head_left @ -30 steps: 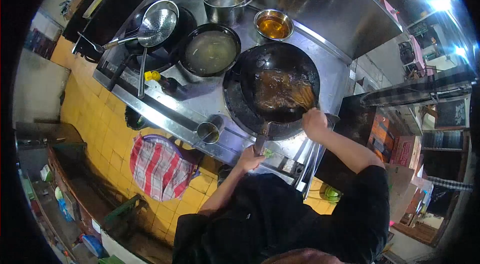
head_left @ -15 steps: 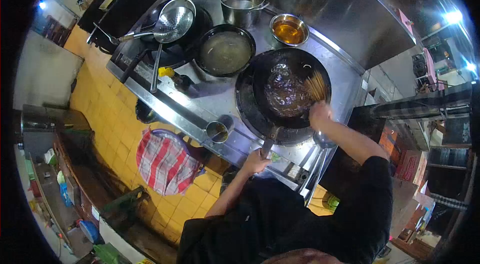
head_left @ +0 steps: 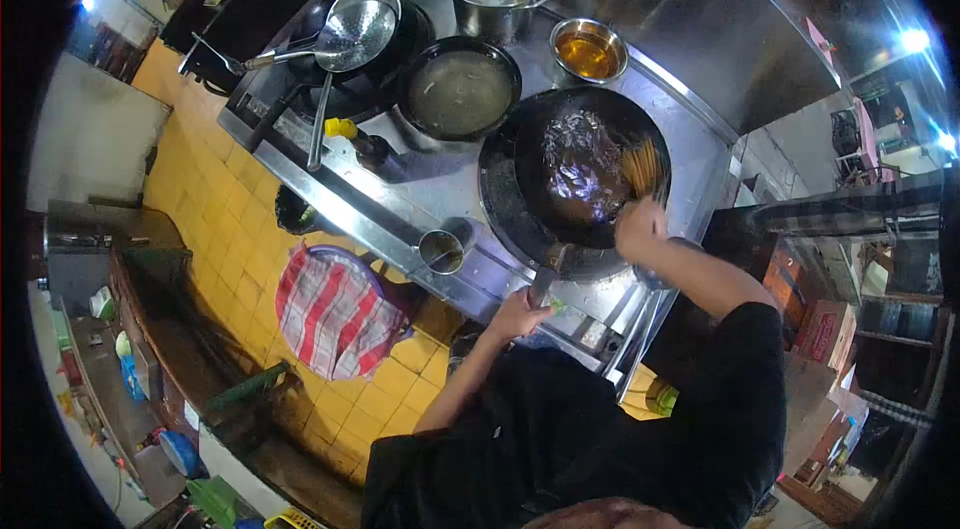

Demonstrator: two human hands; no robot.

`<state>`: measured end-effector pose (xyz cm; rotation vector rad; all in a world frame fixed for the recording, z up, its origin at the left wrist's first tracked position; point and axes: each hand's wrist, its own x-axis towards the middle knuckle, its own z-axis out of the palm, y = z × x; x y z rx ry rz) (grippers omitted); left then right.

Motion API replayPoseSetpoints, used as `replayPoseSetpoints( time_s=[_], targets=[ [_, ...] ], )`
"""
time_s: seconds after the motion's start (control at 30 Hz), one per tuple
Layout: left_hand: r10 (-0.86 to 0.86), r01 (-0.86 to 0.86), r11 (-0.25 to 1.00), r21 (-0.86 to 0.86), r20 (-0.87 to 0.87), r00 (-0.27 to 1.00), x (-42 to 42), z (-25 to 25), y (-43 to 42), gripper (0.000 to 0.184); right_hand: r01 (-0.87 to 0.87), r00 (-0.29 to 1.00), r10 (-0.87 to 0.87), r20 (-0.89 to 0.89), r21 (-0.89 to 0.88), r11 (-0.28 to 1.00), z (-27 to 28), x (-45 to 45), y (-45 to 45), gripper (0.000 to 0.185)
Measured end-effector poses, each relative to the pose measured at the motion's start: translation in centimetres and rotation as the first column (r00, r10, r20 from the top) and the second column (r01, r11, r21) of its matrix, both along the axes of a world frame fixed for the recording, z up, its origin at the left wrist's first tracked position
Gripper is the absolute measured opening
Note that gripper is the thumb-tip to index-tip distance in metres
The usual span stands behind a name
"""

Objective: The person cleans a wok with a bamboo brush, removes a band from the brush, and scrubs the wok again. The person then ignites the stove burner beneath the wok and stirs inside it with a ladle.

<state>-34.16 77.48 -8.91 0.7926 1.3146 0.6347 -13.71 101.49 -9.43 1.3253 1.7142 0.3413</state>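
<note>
A black wok [head_left: 545,169] with dark, glossy liquid sits on the round burner at the right of the steel stove. My left hand [head_left: 518,316] is closed round the wok's handle [head_left: 543,281] at the front. Over the wok's right edge, my right hand [head_left: 640,228] is closed on a bamboo whisk [head_left: 642,167], whose splayed bristles touch the inner right wall of the wok. Its grip is hidden inside my fist. Behind the wok stands a steel bowl of amber liquid [head_left: 588,53].
A black pan of cloudy liquid [head_left: 460,89], a steel pot [head_left: 495,4] and a strainer [head_left: 357,29] stand left and behind. A yellow-capped bottle [head_left: 370,147] and metal cup [head_left: 440,252] are near the front edge. A striped cloth [head_left: 335,319] covers a tub below.
The view has shifted, so the stove appears farther right. The whisk now lies higher along the wok's right wall than one second ago, and the liquid has spread differently. Both hands keep their holds.
</note>
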Motion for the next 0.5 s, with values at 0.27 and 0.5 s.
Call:
replayPoseSetpoints(
  time_s=[0.27, 0.5],
  targets=[
    [-0.027, 0.028, 0.999, -0.029, 0.029, 0.999, -0.1, 0.5, -0.1, 0.031, -0.013, 1.0, 0.007, 0.017, 0.373, 0.928, 2.5, -1.7, -1.4, 0.023],
    [-0.055, 0.056, 0.998, -0.013, 0.003, 0.998, -0.2, -1.0, -0.3, 0.046, 0.127, 0.98, -0.113, -0.163, 0.079, 0.989, -0.1, -0.7, 1.6, 0.031]
  ],
)
